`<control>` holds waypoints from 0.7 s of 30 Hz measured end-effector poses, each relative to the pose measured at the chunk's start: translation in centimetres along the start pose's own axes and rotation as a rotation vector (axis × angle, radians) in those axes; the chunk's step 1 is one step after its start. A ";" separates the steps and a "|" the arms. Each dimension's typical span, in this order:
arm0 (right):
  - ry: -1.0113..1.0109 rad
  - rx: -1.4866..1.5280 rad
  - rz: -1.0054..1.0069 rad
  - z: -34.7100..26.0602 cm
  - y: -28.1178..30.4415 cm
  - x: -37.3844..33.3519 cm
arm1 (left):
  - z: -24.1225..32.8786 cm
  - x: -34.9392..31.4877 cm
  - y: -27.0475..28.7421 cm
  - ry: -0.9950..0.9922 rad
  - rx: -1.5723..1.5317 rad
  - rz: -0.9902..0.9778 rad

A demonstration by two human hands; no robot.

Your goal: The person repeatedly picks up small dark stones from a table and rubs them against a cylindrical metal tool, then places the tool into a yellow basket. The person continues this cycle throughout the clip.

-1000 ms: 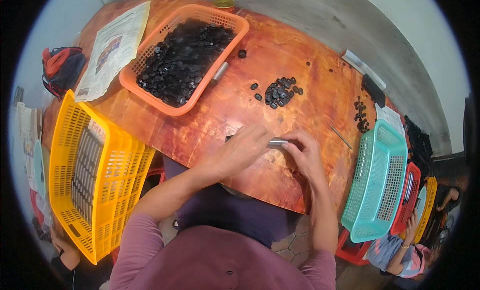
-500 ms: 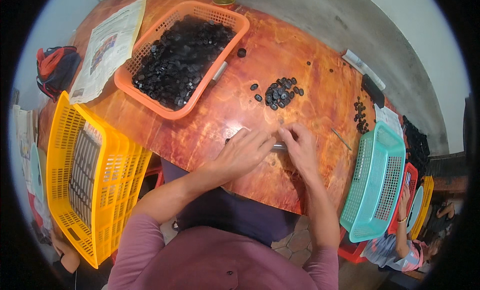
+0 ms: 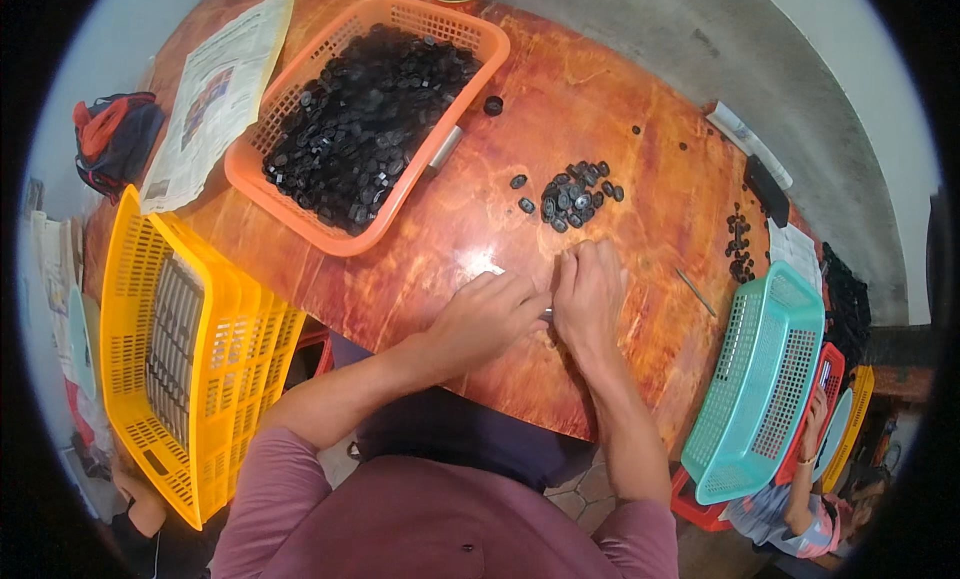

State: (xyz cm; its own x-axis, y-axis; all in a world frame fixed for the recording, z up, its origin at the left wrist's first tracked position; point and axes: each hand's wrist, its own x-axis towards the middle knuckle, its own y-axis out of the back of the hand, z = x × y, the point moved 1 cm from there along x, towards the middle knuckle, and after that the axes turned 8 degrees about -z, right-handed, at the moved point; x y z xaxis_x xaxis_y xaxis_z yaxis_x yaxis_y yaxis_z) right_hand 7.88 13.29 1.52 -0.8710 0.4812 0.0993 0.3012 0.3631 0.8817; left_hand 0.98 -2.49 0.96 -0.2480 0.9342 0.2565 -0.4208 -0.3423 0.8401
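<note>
My left hand (image 3: 488, 314) is closed around a short silver metal tube. Only a small bit of the tube (image 3: 546, 315) shows in the gap between my hands. My right hand (image 3: 590, 297) is closed over the tube's right end, its knuckles turned up and away from me. Whether a small part sits under the right fingers is hidden. Just beyond that hand lies a loose pile of small oval black plastic pieces (image 3: 575, 196).
An orange basket (image 3: 345, 245) full of black pieces stands back left, beside a newspaper (image 3: 205, 109). Yellow crates (image 3: 225, 379) stand left of the table, a turquoise basket (image 3: 715, 469) right. A thin metal rod (image 3: 696, 292) lies on the table. Another person (image 3: 790, 509) sits far right.
My right hand has turned over and closed down on the tube, which was more exposed before. The hands are closer together. The whole view has shifted slightly.
</note>
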 end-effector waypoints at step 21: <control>-0.144 1.079 0.265 2.7 -0.6 -0.9 | 0.3 1.5 1.1 0.140 -0.349 0.156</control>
State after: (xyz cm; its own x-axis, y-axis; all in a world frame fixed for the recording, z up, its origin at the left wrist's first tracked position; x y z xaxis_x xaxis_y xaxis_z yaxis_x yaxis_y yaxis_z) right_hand 9.54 14.78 -0.34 -0.6972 0.7085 0.1091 0.7103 0.7033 -0.0281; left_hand 0.45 -1.45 2.43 -0.4387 0.8537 0.2806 -0.6335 -0.5153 0.5772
